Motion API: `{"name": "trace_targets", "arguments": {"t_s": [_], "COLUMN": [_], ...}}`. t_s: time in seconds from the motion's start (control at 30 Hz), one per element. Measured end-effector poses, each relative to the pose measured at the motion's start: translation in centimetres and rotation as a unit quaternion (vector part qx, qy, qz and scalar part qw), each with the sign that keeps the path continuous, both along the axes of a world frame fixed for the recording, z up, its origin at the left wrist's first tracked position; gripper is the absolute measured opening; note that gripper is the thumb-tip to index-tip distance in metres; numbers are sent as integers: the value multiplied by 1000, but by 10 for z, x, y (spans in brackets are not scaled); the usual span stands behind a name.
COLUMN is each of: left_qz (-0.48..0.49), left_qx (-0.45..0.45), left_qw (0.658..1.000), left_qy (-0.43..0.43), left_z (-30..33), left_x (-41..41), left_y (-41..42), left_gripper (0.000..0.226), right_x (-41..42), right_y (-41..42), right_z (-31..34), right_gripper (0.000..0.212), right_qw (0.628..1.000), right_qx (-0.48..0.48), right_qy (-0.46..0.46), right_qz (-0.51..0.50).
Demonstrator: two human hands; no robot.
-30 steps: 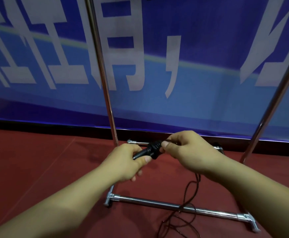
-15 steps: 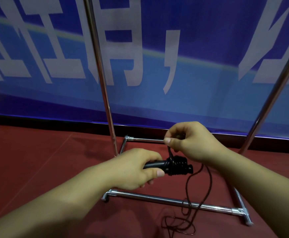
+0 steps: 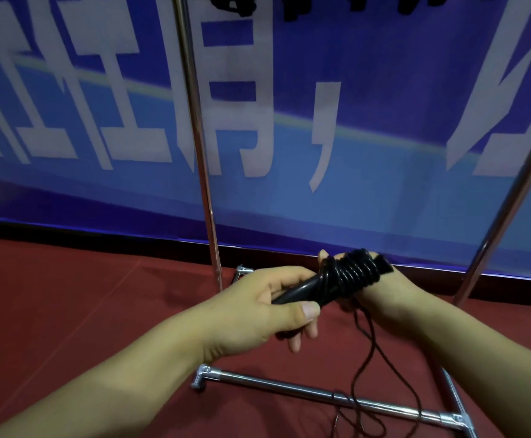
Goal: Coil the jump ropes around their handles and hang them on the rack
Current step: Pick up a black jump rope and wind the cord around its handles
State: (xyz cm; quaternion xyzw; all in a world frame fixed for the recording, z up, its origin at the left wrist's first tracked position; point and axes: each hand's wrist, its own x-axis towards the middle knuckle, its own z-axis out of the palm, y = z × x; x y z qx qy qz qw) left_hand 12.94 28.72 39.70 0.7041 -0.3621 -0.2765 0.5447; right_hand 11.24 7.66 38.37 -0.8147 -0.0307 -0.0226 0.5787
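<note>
The left hand point(image 3: 258, 311) grips the bare near end of the black handles point(image 3: 305, 292), thumb pressed along the side and fingers curled beneath. The right hand point(image 3: 381, 298) sits behind the far end of the handles; its fingers are mostly hidden, so whether it pinches the rope cannot be told, though the rope runs down from that hand. The jump rope point(image 3: 349, 273) lies in several tight turns around the far half of the handles, held in the air just in front of the rack point(image 3: 201, 172). Winding appears part done: a loose tail point(image 3: 371, 352) hangs from the hands to the red floor point(image 3: 68, 311) and crosses the rack's base bar point(image 3: 289, 388). Remaining: finish the coil, then hang it. Dark shapes at the top edge may be items already hung; this cannot be confirmed.
</note>
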Motion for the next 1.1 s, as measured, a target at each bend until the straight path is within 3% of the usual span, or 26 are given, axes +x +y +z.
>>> {"name": "trace_targets", "arguments": {"t_s": [0.1, 0.2, 0.53, 0.7, 0.87, 1.1], "left_qz": [61, 124, 326, 366, 374, 383], "left_qx": [-19, -23, 7, 53, 77, 108], "left_qw": [998, 992, 945, 929, 923, 912], "left_qy": [-6, -4, -17, -29, -51, -100], "left_z": [0, -1, -18, -32, -36, -31], "left_x": [2, 4, 27, 38, 45, 44], "left_y": [-2, -3, 4, 12, 15, 15], "left_gripper": [30, 7, 7, 5, 3, 4], "right_x": [3, 4, -2, -2, 3, 1], "right_y": [7, 15, 32, 31, 31, 32], "right_z": [-2, -7, -5, -4, -1, 6], "right_gripper": [33, 27, 32, 21, 17, 23], "right_qw": [999, 998, 992, 988, 989, 963], "right_qx": [14, -16, -38, -94, -82, -260], "right_qy": [29, 65, 120, 120, 117, 21], "right_qz": [-20, -13, 28, 35, -33, -65]}}
